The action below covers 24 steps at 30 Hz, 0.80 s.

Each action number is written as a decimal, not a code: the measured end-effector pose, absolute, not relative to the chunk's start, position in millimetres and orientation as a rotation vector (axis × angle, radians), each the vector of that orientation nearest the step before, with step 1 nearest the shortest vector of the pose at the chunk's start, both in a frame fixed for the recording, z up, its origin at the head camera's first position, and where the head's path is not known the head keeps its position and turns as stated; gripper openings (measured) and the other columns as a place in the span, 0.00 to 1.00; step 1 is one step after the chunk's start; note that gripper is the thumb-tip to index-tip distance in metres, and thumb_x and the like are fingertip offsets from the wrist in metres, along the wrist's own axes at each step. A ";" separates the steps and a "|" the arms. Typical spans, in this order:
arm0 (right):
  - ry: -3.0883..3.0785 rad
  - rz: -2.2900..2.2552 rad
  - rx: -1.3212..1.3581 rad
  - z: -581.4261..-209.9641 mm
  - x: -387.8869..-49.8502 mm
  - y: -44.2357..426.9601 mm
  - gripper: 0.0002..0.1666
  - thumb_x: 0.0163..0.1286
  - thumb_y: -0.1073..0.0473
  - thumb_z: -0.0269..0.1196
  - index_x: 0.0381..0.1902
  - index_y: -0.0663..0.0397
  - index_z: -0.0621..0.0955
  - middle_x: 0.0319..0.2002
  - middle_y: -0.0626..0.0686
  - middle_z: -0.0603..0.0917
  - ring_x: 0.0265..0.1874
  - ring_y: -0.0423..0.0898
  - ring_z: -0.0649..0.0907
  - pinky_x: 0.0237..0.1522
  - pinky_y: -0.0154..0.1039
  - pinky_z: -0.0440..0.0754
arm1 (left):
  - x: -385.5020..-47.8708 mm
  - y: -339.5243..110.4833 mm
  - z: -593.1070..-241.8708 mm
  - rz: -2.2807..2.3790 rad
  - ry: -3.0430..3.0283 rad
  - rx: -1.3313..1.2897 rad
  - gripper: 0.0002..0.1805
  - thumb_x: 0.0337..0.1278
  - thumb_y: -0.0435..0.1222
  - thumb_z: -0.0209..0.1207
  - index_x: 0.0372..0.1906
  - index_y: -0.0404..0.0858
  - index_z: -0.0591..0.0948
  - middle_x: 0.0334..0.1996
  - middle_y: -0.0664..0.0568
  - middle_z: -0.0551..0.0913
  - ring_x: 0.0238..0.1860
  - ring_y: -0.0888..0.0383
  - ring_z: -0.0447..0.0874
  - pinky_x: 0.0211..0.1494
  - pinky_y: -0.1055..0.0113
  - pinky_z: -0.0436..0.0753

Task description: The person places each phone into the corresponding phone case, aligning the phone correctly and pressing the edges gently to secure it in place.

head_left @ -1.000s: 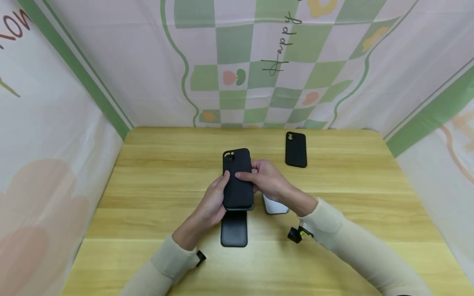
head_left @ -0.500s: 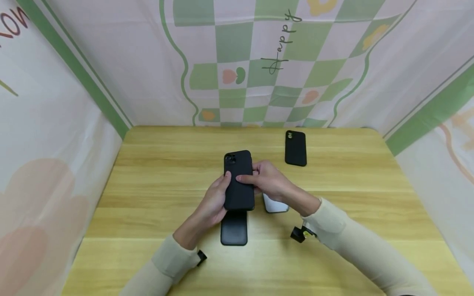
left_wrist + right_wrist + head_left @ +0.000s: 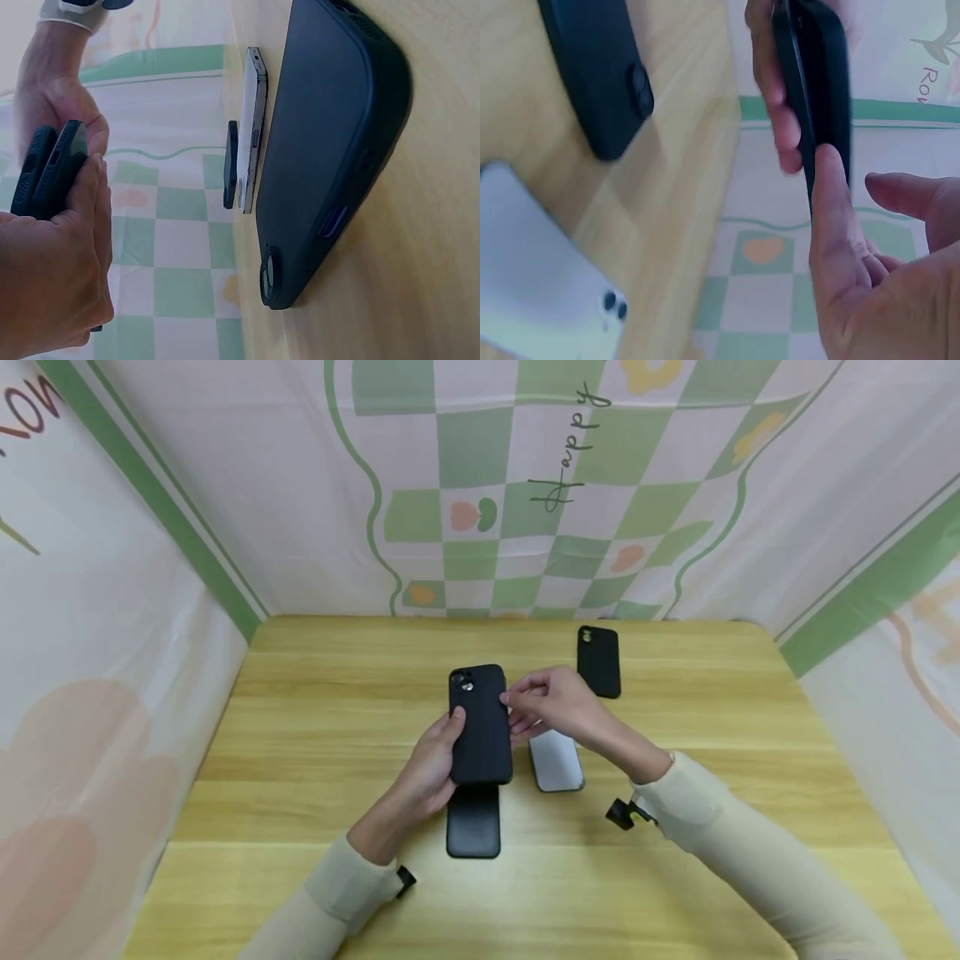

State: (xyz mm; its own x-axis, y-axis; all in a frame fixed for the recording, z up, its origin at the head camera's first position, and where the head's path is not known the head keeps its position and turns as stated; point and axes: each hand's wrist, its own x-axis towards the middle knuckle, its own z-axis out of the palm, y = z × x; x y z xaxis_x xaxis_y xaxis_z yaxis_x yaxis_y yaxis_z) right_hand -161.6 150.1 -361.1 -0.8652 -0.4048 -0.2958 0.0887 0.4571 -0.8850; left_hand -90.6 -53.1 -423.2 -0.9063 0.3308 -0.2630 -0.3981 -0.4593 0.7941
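Note:
My left hand [image 3: 429, 768] grips a black phone case [image 3: 481, 727] over the middle of the table, its thumb on the case's back. Camera lenses show in the cut-out at its top left. Two dark layers [image 3: 64, 169] lie face to face in the left wrist view, slightly apart. Beside the case's right edge is my right hand [image 3: 566, 706]. In the right wrist view, this hand's [image 3: 900, 277] straight index finger touches the edge of the dark pair [image 3: 817, 82], while its thumb stands off. How far the phone sits in the case, I cannot tell.
Below the held case, a black-cased phone [image 3: 473, 827] lies on the wooden table [image 3: 300, 735]. A white phone [image 3: 557, 762] lies right of it. Another black case [image 3: 598, 664] lies farther back, near the patterned cloth [image 3: 472, 452].
My right thumb has come off the case's back, and that hand has shifted right and slightly up to the case's edge, uncovering more of the white phone. My left hand keeps its grip.

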 end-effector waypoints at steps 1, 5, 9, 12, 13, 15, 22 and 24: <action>2.294 -1.363 -0.300 -360.7 -163.3 151.1 0.15 0.78 0.56 0.65 0.49 0.64 0.87 0.32 0.58 0.91 0.29 0.48 0.91 0.35 0.45 0.92 | -90.5 -53.3 -422.9 2.372 1.316 -0.098 0.30 0.90 0.48 0.33 0.84 0.38 0.54 0.78 0.41 0.66 0.78 0.47 0.65 0.80 0.49 0.68; 2.466 -1.245 -0.384 -360.9 -171.5 152.8 0.15 0.78 0.51 0.67 0.49 0.57 0.88 0.37 0.56 0.91 0.32 0.47 0.90 0.33 0.42 0.91 | -89.8 -54.3 -422.7 2.380 1.308 -0.092 0.29 0.90 0.46 0.33 0.83 0.37 0.55 0.78 0.40 0.65 0.78 0.47 0.64 0.80 0.48 0.68; 2.501 -1.215 -0.406 -361.9 -182.3 151.3 0.19 0.79 0.49 0.66 0.58 0.55 0.86 0.47 0.56 0.89 0.40 0.51 0.89 0.38 0.42 0.90 | -89.4 -54.8 -423.7 2.366 1.315 -0.068 0.29 0.90 0.45 0.33 0.84 0.37 0.54 0.79 0.39 0.65 0.79 0.46 0.64 0.80 0.48 0.68; 2.432 -1.207 -0.417 -362.9 -191.2 147.3 0.21 0.81 0.47 0.63 0.61 0.55 0.85 0.52 0.56 0.88 0.46 0.53 0.88 0.44 0.44 0.90 | -89.4 -54.0 -424.8 2.350 1.319 -0.048 0.30 0.90 0.46 0.33 0.84 0.36 0.52 0.79 0.38 0.64 0.79 0.45 0.64 0.79 0.47 0.69; 2.398 -1.201 -0.422 -363.5 -194.1 145.6 0.22 0.82 0.47 0.62 0.62 0.55 0.85 0.53 0.56 0.88 0.48 0.53 0.88 0.47 0.46 0.90 | -89.3 -53.4 -424.8 2.348 1.317 -0.044 0.30 0.90 0.46 0.33 0.84 0.36 0.52 0.79 0.38 0.64 0.79 0.45 0.64 0.79 0.47 0.69; 2.337 -1.188 -0.429 -366.0 -199.9 142.1 0.22 0.83 0.46 0.60 0.61 0.56 0.86 0.52 0.57 0.88 0.48 0.52 0.87 0.50 0.49 0.90 | -89.0 -52.2 -425.1 2.339 1.316 -0.041 0.30 0.90 0.45 0.33 0.84 0.36 0.52 0.79 0.38 0.64 0.79 0.45 0.64 0.79 0.47 0.69; 2.192 -1.210 -0.334 -372.6 -210.6 136.8 0.24 0.82 0.45 0.61 0.53 0.58 0.90 0.36 0.52 0.89 0.34 0.47 0.87 0.43 0.49 0.91 | -87.2 -49.7 -425.2 2.291 1.353 -0.013 0.28 0.91 0.44 0.34 0.83 0.36 0.55 0.74 0.35 0.70 0.70 0.40 0.77 0.71 0.49 0.79; 2.175 -1.224 -0.318 -373.3 -211.4 137.2 0.22 0.82 0.46 0.62 0.52 0.58 0.91 0.32 0.51 0.89 0.31 0.46 0.86 0.38 0.45 0.90 | -87.0 -50.2 -425.2 2.282 1.355 -0.001 0.28 0.91 0.44 0.34 0.83 0.37 0.54 0.74 0.34 0.71 0.69 0.36 0.78 0.70 0.47 0.80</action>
